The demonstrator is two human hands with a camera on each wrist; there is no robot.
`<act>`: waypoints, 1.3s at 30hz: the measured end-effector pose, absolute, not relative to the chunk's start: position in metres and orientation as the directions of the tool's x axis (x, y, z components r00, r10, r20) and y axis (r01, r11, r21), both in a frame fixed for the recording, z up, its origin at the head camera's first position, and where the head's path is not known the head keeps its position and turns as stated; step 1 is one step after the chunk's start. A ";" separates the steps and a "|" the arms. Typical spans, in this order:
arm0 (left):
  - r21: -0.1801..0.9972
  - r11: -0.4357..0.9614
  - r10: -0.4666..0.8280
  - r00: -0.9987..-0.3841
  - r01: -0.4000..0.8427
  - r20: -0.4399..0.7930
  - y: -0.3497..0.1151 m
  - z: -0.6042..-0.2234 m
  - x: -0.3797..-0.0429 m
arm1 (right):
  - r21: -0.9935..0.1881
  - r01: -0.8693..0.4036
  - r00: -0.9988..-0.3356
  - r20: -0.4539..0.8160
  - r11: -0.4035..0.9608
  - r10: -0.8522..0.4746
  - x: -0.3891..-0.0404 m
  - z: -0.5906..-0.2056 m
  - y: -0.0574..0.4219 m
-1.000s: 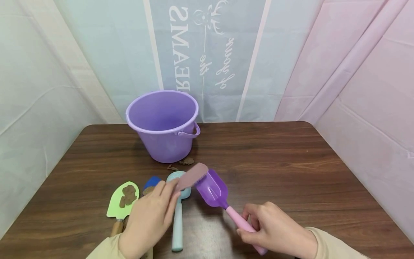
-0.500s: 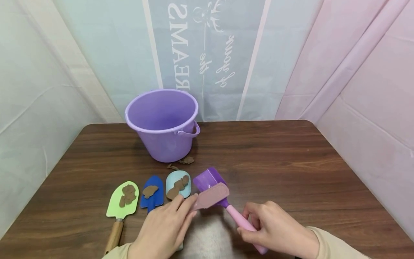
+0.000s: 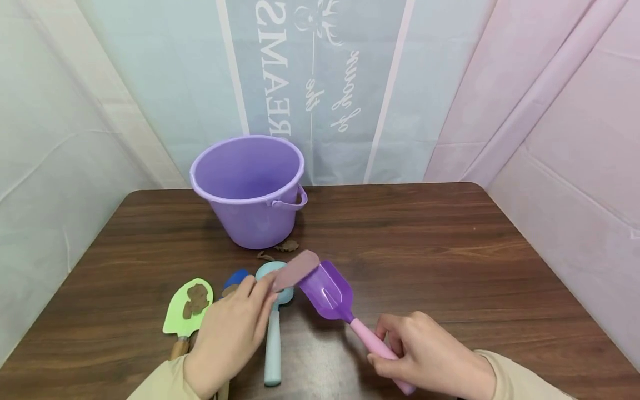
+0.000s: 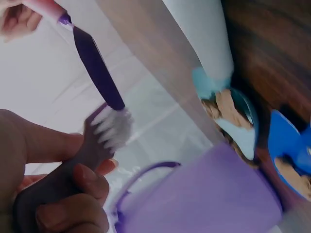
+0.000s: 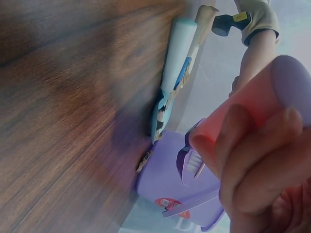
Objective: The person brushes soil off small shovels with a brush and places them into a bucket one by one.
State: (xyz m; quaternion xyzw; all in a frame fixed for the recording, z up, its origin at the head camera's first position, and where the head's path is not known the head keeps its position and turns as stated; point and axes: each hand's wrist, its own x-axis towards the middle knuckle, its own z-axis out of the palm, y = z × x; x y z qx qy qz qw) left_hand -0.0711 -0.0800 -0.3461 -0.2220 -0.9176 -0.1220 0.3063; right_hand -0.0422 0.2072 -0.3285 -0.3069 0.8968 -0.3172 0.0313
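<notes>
My left hand point(image 3: 227, 336) grips a dusty-pink scrub brush point(image 3: 296, 270). In the left wrist view its white bristles point(image 4: 116, 128) meet the blade's tip. My right hand point(image 3: 422, 350) holds the pink handle point(image 3: 372, 339) of a small shovel, whose purple blade point(image 3: 327, 291) points away, raised over the table. No clumps show on this blade. Left of it lies a light-blue shovel point(image 3: 273, 350), partly covered by the brush and left hand; brown clumps point(image 4: 228, 109) on its scoop show in the left wrist view.
A lilac bucket point(image 3: 260, 219) stands behind the tools, with brown scraps point(image 3: 289, 245) at its base. A lime-green trowel point(image 3: 173, 319) bearing brown clumps and a blue shovel point(image 3: 236, 276) lie at the left. Cloth walls point(image 3: 565, 144) surround the wooden table point(image 3: 425, 239).
With the brush, my left hand came back along the purple blade toward the handle, then went forward again to the blade's tip. My right hand and the shovel have stayed nearly still.
</notes>
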 end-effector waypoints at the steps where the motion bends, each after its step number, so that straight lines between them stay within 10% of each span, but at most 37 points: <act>1: 0.089 0.878 0.321 -0.716 0.470 0.620 -0.082 -0.346 -0.072 | -0.588 -0.531 -0.810 0.139 0.610 -0.570 -0.042 -0.328 0.207; 11: 0.132 0.904 0.244 -0.743 0.407 0.623 -0.090 -0.347 -0.072 | -0.547 -0.555 -0.809 0.178 0.627 -0.561 -0.043 -0.330 0.210; 24: 0.549 0.766 0.252 -0.942 0.335 0.223 -0.086 -0.341 -0.067 | -0.500 -0.602 -0.790 0.259 0.623 -0.556 -0.044 -0.325 0.212; 30: 0.765 0.557 0.413 -0.907 0.324 0.083 -0.082 -0.343 -0.065 | -0.503 -0.612 -0.783 0.275 0.611 -0.558 -0.044 -0.320 0.212; 39: 0.977 0.198 0.639 -0.746 -0.073 -0.185 -0.066 -0.345 -0.061 | -0.490 -0.626 -0.773 0.289 0.607 -0.565 -0.043 -0.318 0.209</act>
